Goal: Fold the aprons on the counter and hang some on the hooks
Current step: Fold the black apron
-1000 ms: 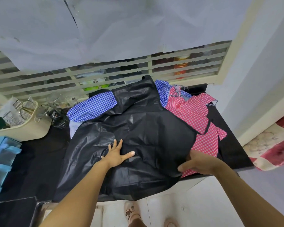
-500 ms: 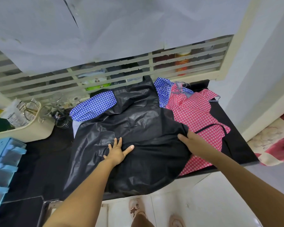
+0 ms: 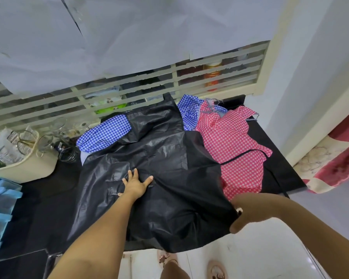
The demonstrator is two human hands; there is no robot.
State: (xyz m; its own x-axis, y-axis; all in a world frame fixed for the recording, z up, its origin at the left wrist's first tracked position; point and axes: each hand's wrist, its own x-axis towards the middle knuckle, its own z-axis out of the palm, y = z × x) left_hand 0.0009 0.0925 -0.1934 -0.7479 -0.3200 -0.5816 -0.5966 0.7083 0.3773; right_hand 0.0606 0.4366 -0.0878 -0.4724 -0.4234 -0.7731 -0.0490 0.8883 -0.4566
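A shiny black apron (image 3: 161, 156) lies spread across the dark counter (image 3: 286, 170), its lower part hanging over the front edge. My left hand (image 3: 136, 185) presses flat on its middle with fingers spread. My right hand (image 3: 250, 211) grips the apron's right edge near the counter front and holds it lifted. A red checked apron (image 3: 234, 141) with a black strap lies to the right, partly under the black one. A blue checked apron (image 3: 105, 135) shows at the left and again behind at the back. No hooks are in view.
A cream tub (image 3: 26, 164) with packets and wire items stands at the left, glass jars (image 3: 63, 135) beside it. Blue trays (image 3: 0, 208) sit at the far left. A louvred window (image 3: 169, 81) backs the counter. White floor and my feet (image 3: 216, 270) are below.
My right hand went to the black apron's upper right edge, then drew that edge back toward me and lifted it. My left hand stayed pressed on the apron.
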